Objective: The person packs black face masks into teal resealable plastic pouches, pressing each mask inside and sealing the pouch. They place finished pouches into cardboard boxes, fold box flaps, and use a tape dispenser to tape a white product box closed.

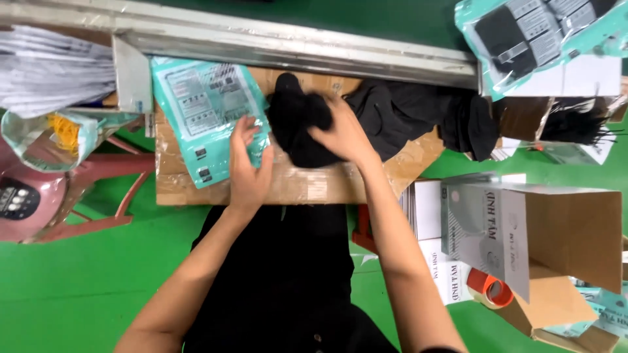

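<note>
My left hand (248,167) rests on the edge of a teal plastic pouch (203,124) that lies flat on a cardboard-covered board (307,186). The fingers pinch the pouch's right side. My right hand (343,134) presses down on a bundled black cloth piece (297,121) just right of the pouch. A heap of more black cloth pieces (418,114) lies further right along the board's back edge.
A metal rail (294,42) wrapped in film runs across the back. Another teal pack (543,33) hangs at top right. An open cardboard box (562,229), white cartons (432,216) and an orange tape roll (490,287) stand at right. A pink stool (72,196) is at left.
</note>
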